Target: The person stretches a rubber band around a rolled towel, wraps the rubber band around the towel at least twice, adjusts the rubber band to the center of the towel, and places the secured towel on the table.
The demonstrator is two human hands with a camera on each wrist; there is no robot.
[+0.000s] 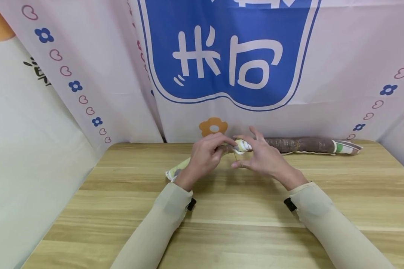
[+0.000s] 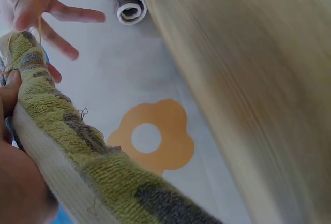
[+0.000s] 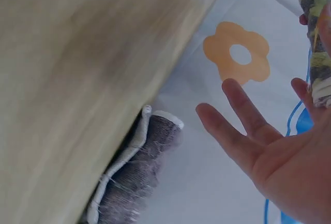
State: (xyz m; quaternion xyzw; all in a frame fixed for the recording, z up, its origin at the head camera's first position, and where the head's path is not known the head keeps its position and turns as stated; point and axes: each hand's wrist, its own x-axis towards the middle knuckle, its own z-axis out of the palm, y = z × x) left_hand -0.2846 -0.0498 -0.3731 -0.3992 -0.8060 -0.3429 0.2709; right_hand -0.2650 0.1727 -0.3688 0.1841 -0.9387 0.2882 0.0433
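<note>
A rolled green towel (image 2: 119, 177) with grey patches and a pale edge slants above the table near its back edge. My left hand (image 1: 205, 153) grips the roll close to its upper end, thumb pressed on the cloth. Around that end runs a thin yellow rubber band (image 2: 41, 32), part of it wrapped on the towel and part stretched away. My right hand (image 1: 266, 155) is at the towel's end, thumb and fingers spread wide, with the stretched band looped over it. In the right wrist view, its fingers (image 3: 227, 136) are extended.
A brown rolled towel (image 1: 313, 145) lies along the back edge of the wooden table (image 1: 222, 231), to the right. Behind the table hangs a printed white cloth (image 1: 343, 74) with a blue panel and an orange flower.
</note>
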